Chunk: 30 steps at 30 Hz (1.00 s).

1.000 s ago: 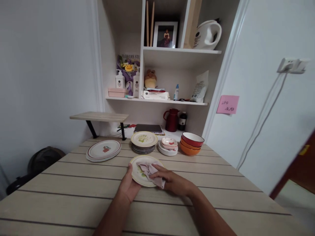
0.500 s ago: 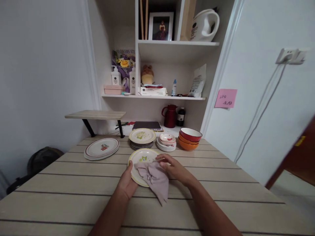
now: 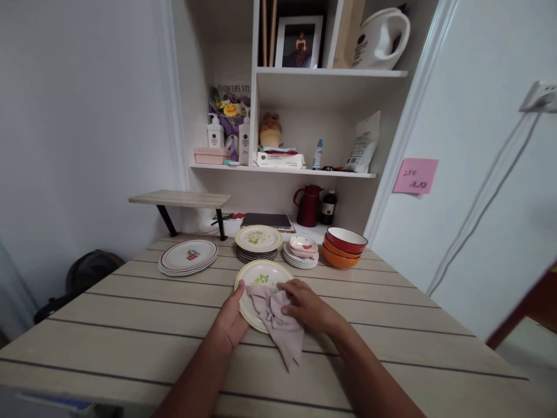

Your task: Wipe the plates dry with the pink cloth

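A round cream plate [image 3: 264,274] with a yellow rim and a green motif lies on the wooden table [image 3: 130,325] in front of me. My left hand [image 3: 232,319] grips its near left edge. My right hand [image 3: 307,305] presses a dusty-pink cloth [image 3: 278,325] onto the plate, fingers bent over the folds. The cloth's tail hangs off the plate onto the table.
Behind the plate stand a stack of red-rimmed plates [image 3: 188,256], a stack of matching green-motif plates [image 3: 258,240], small saucers [image 3: 301,252] and nested red and orange bowls [image 3: 345,247]. A small riser shelf [image 3: 180,200] and a shelf unit with a red jug [image 3: 308,206] line the back.
My right hand and the cloth shifted across the plate, from its near right side towards the middle. The cloth's tail now trails lower. My left hand keeps hold of the rim.
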Motion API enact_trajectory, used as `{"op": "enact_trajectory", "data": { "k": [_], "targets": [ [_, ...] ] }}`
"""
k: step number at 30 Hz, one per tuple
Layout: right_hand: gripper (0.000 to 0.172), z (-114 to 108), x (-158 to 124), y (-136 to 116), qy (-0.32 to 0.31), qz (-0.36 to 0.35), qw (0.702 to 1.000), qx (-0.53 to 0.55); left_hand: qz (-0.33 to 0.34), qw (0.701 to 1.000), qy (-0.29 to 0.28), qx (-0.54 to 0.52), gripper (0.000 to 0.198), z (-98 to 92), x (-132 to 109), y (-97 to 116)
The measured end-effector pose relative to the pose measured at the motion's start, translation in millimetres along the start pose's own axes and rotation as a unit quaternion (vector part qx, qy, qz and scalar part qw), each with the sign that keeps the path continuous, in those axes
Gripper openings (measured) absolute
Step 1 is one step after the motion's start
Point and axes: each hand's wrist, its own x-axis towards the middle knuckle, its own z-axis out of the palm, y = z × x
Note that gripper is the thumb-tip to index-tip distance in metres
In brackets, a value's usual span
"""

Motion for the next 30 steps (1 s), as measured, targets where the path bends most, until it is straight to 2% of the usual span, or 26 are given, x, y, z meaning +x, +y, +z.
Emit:
{"op": "enact_trajectory", "data": {
  "k": [5, 11, 13, 17, 22, 25, 27, 30],
  "targets": [
    [0.026, -1.6, -0.8, 0.0, 0.038, 0.022, 0.996, 0.075, -0.008, 1.000, 0.022, 0.017, 0.054, 5.8, -3.4, 0.4],
    [0.029, -6.3, -1.8, 11.5, 0.058, 0.036, 0.976, 0.205, 0.005, 0.997, 0.072, 0.031, 0.056, -4.7, 1.7, 0.5],
    [0.030, -6.4, 0.4, 14.1, 0.101, 0.049, 0.965, 0.237, 0.003, 0.996, 0.083, 0.033, 0.057, -7.3, 2.3, 0.1],
    [0.027, -4.7, 6.7, 15.2, 0.215, 0.078, 0.952, 0.205, 0.005, 0.996, 0.088, 0.032, 0.058, -7.0, 0.8, -1.3],
    [0.019, -0.7, 10.8, 7.1, 0.266, 0.036, 0.947, 0.174, 0.012, 0.995, 0.094, 0.034, 0.056, -3.6, 0.3, -2.7],
    [0.008, 2.5, 9.4, 1.4, 0.237, -0.041, 0.966, 0.100, 0.013, 0.994, 0.099, 0.036, 0.052, -1.6, 1.3, -3.0],
    [0.022, 2.9, 7.1, -0.6, 0.172, -0.083, 0.981, 0.040, 0.016, 0.994, 0.101, 0.038, 0.050, 0.7, 1.5, -2.7],
    [0.036, -2.1, 1.6, -1.8, 0.103, -0.098, 0.990, 0.008, 0.017, 0.995, 0.095, 0.040, 0.048, 5.5, 0.5, -1.8]
  ]
}}
